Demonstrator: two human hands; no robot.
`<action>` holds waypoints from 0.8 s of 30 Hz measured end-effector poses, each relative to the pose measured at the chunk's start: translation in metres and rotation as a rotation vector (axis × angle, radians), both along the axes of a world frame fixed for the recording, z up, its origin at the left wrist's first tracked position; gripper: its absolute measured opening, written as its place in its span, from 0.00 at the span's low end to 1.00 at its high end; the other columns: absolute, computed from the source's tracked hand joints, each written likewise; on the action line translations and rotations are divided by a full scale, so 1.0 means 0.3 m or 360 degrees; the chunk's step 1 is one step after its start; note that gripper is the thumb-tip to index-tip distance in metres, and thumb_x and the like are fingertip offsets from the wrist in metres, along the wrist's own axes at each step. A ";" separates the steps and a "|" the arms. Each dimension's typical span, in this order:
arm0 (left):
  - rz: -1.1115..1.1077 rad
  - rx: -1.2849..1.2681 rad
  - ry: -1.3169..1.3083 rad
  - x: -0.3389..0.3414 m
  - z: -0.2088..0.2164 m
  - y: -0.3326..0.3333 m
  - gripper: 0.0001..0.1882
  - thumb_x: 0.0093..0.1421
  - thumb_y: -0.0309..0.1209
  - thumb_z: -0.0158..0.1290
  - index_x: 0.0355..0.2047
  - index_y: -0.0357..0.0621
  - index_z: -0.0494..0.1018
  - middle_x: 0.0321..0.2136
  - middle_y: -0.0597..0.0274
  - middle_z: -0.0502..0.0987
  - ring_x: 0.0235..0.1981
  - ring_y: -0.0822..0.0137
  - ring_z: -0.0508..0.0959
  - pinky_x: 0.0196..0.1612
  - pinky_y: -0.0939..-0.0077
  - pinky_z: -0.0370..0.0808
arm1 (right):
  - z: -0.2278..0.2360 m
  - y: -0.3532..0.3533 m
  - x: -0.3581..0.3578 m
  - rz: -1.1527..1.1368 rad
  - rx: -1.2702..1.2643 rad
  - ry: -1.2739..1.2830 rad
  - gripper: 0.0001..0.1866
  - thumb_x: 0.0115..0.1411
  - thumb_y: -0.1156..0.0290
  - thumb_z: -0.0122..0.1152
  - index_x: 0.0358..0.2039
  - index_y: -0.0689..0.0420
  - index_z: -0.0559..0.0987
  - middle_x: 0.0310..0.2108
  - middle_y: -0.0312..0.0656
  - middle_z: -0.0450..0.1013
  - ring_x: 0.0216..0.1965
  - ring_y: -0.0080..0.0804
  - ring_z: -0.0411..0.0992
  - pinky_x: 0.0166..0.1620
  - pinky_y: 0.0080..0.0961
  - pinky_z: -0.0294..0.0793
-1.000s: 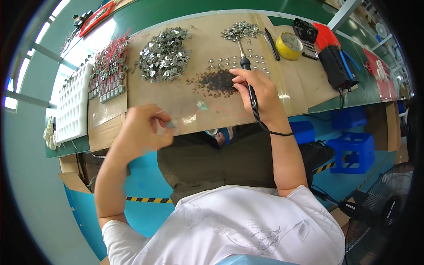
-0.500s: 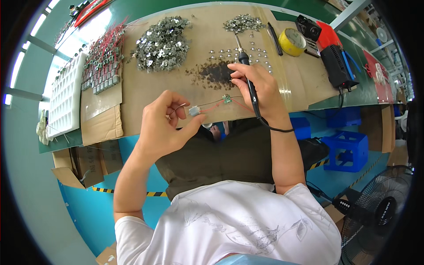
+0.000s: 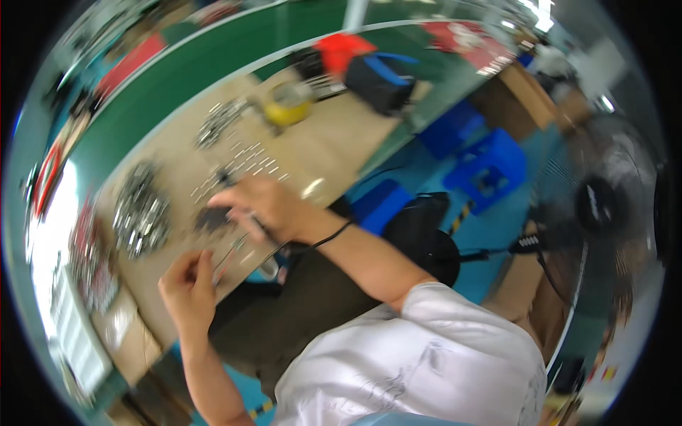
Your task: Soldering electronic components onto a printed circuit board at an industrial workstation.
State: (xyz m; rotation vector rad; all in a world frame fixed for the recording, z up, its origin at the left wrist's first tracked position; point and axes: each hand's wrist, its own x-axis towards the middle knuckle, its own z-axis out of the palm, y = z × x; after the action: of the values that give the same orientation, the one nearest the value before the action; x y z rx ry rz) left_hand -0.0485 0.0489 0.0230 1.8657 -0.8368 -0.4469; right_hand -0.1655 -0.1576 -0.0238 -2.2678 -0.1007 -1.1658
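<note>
Slanting lengthwise forward and left, the soldering iron (image 3: 226, 177) in the right hand's (image 3: 264, 206) closed grip; left hand's (image 3: 187, 285) hold unclear.

Soldering iron (image 3: 226, 177): in right hand (image 3: 266, 206)
Tape roll (image 3: 288, 105): on cardboard (image 3: 337, 135), right of small heap (image 3: 219, 123)
Stool (image 3: 497, 165): on floor (image 3: 492, 228), left of fan (image 3: 600, 202)

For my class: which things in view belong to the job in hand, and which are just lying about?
Likely part of the job:
soldering iron, in the right hand
red wires, blurred, near the left hand
piled silvery metal pieces
dark brown heap

Apparently just standing or lying about:
yellow tape roll
electric fan
blue plastic stool
</note>
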 end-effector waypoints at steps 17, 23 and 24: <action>-0.0638 0.0178 0.0251 0.159 -0.010 -0.231 0.11 0.67 0.30 0.62 0.32 0.33 0.82 0.15 0.73 0.71 0.11 0.82 0.65 0.14 0.81 0.56 | 0.024 0.004 -0.013 0.0108 0.0246 -0.0378 0.18 0.49 0.84 0.67 0.42 0.59 0.79 0.26 0.41 0.76 0.30 0.42 0.76 0.37 0.37 0.76; -0.0707 0.0065 0.0437 0.190 -0.062 -0.209 0.06 0.66 0.26 0.62 0.32 0.36 0.78 0.15 0.74 0.70 0.10 0.83 0.62 0.12 0.84 0.53 | 0.009 0.008 -0.010 0.0137 0.0305 -0.0222 0.21 0.48 0.83 0.68 0.44 0.59 0.76 0.26 0.41 0.75 0.30 0.41 0.76 0.38 0.37 0.75; -0.0699 0.0029 0.0493 0.208 -0.072 -0.199 0.07 0.65 0.25 0.61 0.32 0.37 0.76 0.15 0.74 0.69 0.10 0.83 0.62 0.12 0.84 0.53 | 0.008 0.009 -0.012 0.0157 0.0314 -0.0174 0.23 0.47 0.81 0.69 0.46 0.58 0.75 0.26 0.40 0.75 0.31 0.42 0.75 0.38 0.37 0.75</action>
State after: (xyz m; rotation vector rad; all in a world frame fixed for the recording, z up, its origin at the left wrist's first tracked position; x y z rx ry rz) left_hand 0.0138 -0.0107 0.0014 1.5680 -1.0280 -0.9918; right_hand -0.1689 -0.1548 -0.0214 -2.0053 -0.1321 -1.1928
